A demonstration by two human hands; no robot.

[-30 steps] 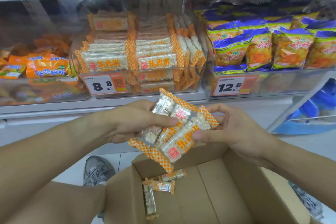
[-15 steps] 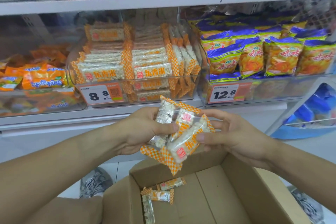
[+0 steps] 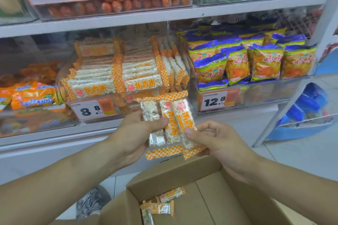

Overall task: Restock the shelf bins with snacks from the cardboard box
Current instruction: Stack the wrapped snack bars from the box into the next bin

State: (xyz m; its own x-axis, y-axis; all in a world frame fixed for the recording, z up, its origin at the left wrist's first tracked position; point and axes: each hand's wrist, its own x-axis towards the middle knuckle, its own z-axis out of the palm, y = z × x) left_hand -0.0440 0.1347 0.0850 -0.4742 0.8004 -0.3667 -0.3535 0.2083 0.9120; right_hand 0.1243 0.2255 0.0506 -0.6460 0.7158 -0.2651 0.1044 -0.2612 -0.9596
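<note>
Just below the puffed-rice bin point(image 3: 128, 95), three puffed-rice bars point(image 3: 169, 124) held upright, fanned side by side. Left hand point(image 3: 139, 133) pinches the bars mid-length, thumb across the front; right hand point(image 3: 215, 142) grips the rightmost bar's lower part. Judged light, crisp inside, crushable; film wrappers slick, so hold across the middle, not the checkered end seals. Versus half a second ago: bars turned from slanted to vertical and raised toward the bin. More bars remain in the cardboard box point(image 3: 228, 197), well below the bin
</note>
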